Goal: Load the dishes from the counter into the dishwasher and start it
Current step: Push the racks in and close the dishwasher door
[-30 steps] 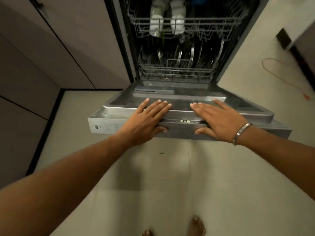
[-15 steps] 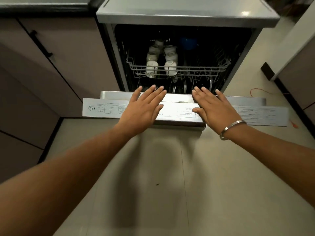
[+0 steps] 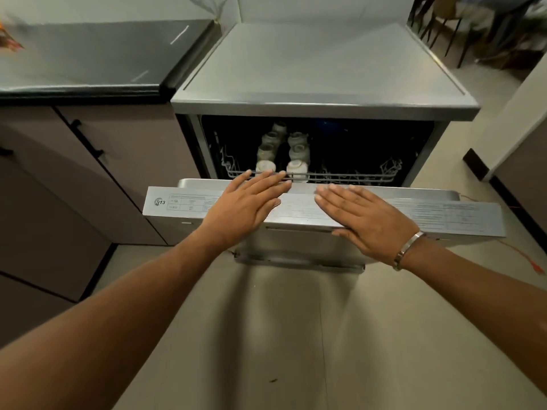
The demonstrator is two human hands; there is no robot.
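The steel dishwasher (image 3: 322,106) stands in front of me with its door (image 3: 458,216) swung most of the way up. My left hand (image 3: 245,202) lies flat with straight fingers on the door's top edge, left of centre. Flat on the same edge, right of centre, is my right hand (image 3: 364,218), with a metal bracelet on its wrist. Above the door the upper rack (image 3: 355,177) shows, with two rows of white cups (image 3: 297,155) on its left side. The lower rack is hidden behind the door.
A dark countertop (image 3: 97,57) over grey-brown cabinets (image 3: 124,149) adjoins the dishwasher on the left. An orange cord (image 3: 521,255) lies on the tiled floor at the right, near a wall corner. Chair legs (image 3: 461,34) stand at the far right.
Both hands have pushed the door upward from nearly level to almost closed. The lower rack and its plates have dropped out of sight behind it.
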